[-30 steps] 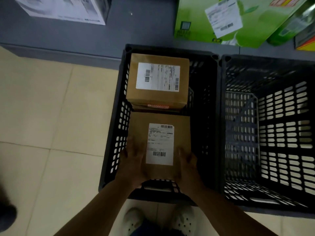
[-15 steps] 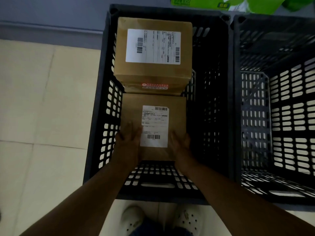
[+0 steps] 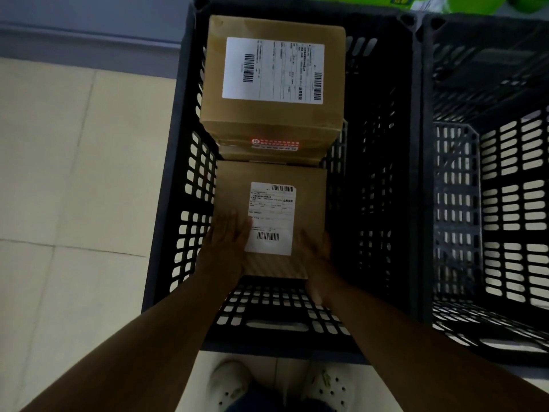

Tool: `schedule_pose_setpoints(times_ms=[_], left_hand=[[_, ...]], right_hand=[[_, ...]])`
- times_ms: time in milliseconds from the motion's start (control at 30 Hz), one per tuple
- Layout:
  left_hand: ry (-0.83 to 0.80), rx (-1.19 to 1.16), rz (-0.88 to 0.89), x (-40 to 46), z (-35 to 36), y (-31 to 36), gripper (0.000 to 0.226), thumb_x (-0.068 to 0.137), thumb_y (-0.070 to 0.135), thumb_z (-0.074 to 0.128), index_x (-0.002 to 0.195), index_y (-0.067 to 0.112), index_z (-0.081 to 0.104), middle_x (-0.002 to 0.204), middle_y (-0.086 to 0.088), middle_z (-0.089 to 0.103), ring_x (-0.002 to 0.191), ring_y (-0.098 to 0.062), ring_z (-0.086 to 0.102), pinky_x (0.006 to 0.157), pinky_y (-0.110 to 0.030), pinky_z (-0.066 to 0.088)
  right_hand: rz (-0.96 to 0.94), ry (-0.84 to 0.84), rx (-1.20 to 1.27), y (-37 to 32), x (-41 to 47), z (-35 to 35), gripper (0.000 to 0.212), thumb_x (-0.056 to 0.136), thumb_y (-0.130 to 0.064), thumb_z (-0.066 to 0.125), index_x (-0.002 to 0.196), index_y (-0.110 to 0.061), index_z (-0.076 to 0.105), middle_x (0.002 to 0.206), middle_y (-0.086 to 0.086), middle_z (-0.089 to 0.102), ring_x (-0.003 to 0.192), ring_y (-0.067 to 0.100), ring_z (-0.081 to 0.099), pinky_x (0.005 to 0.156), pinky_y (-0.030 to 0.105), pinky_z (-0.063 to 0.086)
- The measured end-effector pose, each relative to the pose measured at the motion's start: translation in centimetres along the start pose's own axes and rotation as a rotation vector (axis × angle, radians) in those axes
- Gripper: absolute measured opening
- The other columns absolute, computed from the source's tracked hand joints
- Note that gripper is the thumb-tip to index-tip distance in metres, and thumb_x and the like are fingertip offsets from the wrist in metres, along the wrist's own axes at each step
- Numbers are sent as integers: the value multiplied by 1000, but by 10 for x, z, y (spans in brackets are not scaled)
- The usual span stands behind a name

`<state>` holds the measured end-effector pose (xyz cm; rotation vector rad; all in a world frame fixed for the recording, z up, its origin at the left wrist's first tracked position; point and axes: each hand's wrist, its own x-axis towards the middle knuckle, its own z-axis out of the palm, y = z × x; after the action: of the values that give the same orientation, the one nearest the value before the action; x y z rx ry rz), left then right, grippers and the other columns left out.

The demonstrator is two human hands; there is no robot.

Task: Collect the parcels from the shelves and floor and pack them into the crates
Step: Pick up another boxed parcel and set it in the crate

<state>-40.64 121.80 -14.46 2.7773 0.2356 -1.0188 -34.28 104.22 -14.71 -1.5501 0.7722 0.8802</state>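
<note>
Since both hands flank it, the left hand flat and the right hand perhaps curled at five o'clock, the box seems stiff, light; grip its sides in the crate.

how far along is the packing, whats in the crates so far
Done: one large brown cardboard box with a white label sits at the far end of the left black plastic crate. In hand: the left hand and right hand hold a smaller brown parcel inside it. Left: the right black crate shows no parcels.
</note>
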Motion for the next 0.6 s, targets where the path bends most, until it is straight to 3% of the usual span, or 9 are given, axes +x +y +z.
schedule_pose_setpoints(times_ms=[133,200,267,300,333,367,400,467,600], left_hand=[[-23,-39,-7,-1,-8,0,90,93,42,48,142,22,-24,151,-10,-31,129,-28,-36,115,-44,-4],[-11,-35,-1,-6,-19,2,86,95,36,47,142,22,-23,154,-10,-25,137,-29,-28,116,-44,1],[50,-81,-11,-15,-34,7,88,93,27,51,143,26,-21,157,-7,-18,142,-29,-20,116,-44,8],[85,-101,-15,-21,-44,11,90,92,25,53,142,28,-22,157,-6,-15,144,-29,-14,116,-44,11],[123,-98,-9,-28,-55,16,94,91,23,55,141,29,-24,158,-6,-11,144,-29,-10,115,-44,13],[165,-75,6,-35,-68,21,97,90,24,57,142,28,-24,158,-7,-8,144,-30,-6,115,-43,15],[207,-45,24,-43,-81,27,98,88,25,59,145,26,-21,157,-9,-4,144,-30,-4,115,-43,15],[253,-4,58,-61,-110,36,98,86,27,61,148,22,-15,157,-11,2,144,-30,1,115,-42,14],[338,50,114,-105,-189,51,93,80,34,68,150,16,10,154,-13,21,141,-31,19,112,-43,22]], right_hand=[[-85,-72,-19,-8,-11,-6,75,83,-49,62,146,-39,21,147,0,36,127,24,44,100,46,44],[-229,-103,-204,-14,-21,-13,59,91,-41,56,142,-45,25,134,-11,45,113,6,54,87,27,51],[-459,-86,-585,-21,-32,-22,43,98,-34,47,126,-60,27,113,-31,45,91,-20,54,66,3,46],[-547,-71,-749,-29,-41,-26,39,99,-36,44,123,-62,29,109,-35,44,91,-23,53,63,-2,43],[-586,-69,-885,-40,-54,-30,38,99,-39,43,128,-59,30,116,-32,45,103,-18,51,71,-1,44],[-606,-94,-995,-52,-69,-32,46,98,-39,44,137,-52,25,133,-21,41,123,-3,43,90,6,43],[-625,-91,-1166,-62,-81,-34,59,95,-37,47,145,-43,15,147,-6,27,137,14,28,108,22,34],[-709,27,-1427,-82,-106,-35,82,88,-39,56,148,-36,0,153,4,4,139,29,10,113,43,15],[-800,127,-1419,-135,-167,-34,89,83,-37,61,149,-32,1,152,6,7,138,29,11,112,45,10]])
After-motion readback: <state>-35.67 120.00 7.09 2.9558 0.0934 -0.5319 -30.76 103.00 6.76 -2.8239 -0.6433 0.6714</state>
